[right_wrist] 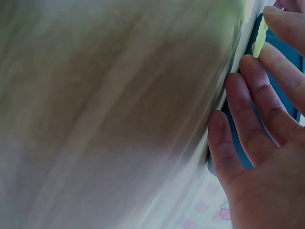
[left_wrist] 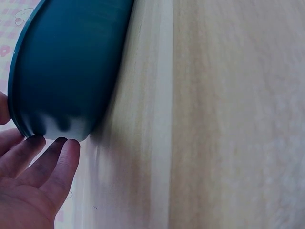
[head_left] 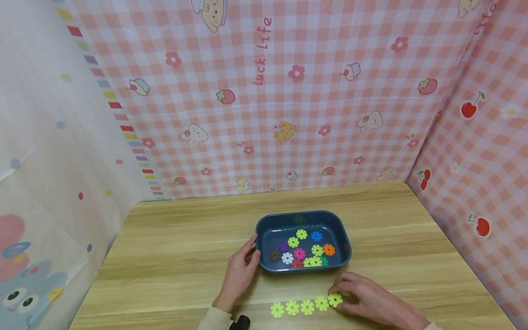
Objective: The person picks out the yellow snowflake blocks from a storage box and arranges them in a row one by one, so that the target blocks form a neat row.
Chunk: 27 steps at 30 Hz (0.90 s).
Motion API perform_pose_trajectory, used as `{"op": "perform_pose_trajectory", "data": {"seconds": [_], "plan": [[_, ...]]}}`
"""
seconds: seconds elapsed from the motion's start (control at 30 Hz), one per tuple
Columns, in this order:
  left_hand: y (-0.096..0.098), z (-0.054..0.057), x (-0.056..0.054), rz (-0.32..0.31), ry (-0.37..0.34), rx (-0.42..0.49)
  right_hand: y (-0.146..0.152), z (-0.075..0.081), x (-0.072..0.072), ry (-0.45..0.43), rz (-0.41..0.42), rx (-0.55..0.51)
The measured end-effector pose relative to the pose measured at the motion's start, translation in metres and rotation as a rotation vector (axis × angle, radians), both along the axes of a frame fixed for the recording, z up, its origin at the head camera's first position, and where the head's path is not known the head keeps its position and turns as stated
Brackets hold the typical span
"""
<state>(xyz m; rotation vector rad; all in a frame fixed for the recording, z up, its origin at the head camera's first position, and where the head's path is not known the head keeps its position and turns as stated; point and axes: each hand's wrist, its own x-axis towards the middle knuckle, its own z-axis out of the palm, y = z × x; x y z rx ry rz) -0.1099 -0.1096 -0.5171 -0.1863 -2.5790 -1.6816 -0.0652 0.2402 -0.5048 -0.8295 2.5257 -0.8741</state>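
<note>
My left hand point(head_left: 240, 270) holds the left end of a dark blue plastic tray point(head_left: 303, 270), its fingertips point(left_wrist: 71, 147) against the outer wall. Inside the tray lie several notched snowflake discs in mixed colours, among them an orange disc point(head_left: 328, 250), a blue disc point(head_left: 316, 236) and a white disc point(head_left: 287, 258). In front of the tray, my right hand point(head_left: 363, 295) pinches a yellow-green snowflake disc point(head_left: 335, 300) between thumb and forefinger; in the right wrist view this disc point(right_wrist: 260, 38) shows edge-on. It is at the right end of a row of matching discs, beside its neighbour point(head_left: 321, 303).
The wooden table point(head_left: 185, 247) stands against a pink checked cloth point(head_left: 264, 114) at the back, with another on the right and a white patterned cloth point(head_left: 62, 137) on the left. A small black object point(head_left: 241, 322) is by the left wrist.
</note>
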Motion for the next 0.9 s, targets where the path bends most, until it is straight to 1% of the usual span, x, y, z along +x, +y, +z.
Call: {"op": "perform_pose_trajectory", "data": {"seconds": [0.2,0.27,0.47,0.6,0.7,0.9], "plan": [[-0.0006,-0.0016,-0.0002,-0.003,0.017,0.001,-0.0016,-0.002,-0.0007,0.091,0.036,0.025],[-0.0006,-0.0017,-0.0003,-0.001,0.02,0.003,-0.0024,-0.0011,-0.0017,0.09,0.043,0.03],[-0.0005,-0.002,-0.0002,-0.001,0.019,0.0,-0.0036,0.002,-0.0043,0.052,0.039,0.057],[-0.0007,-0.0024,-0.0002,-0.002,0.017,0.005,-0.0038,0.0017,-0.0055,0.057,0.045,0.059],[-0.001,-0.0032,-0.0008,-0.005,0.031,0.011,-0.0039,0.0011,-0.0062,0.068,0.051,0.054],[-0.0016,-0.0037,-0.0016,-0.012,0.052,0.01,-0.0042,0.001,-0.0067,0.063,0.052,0.062]]}}
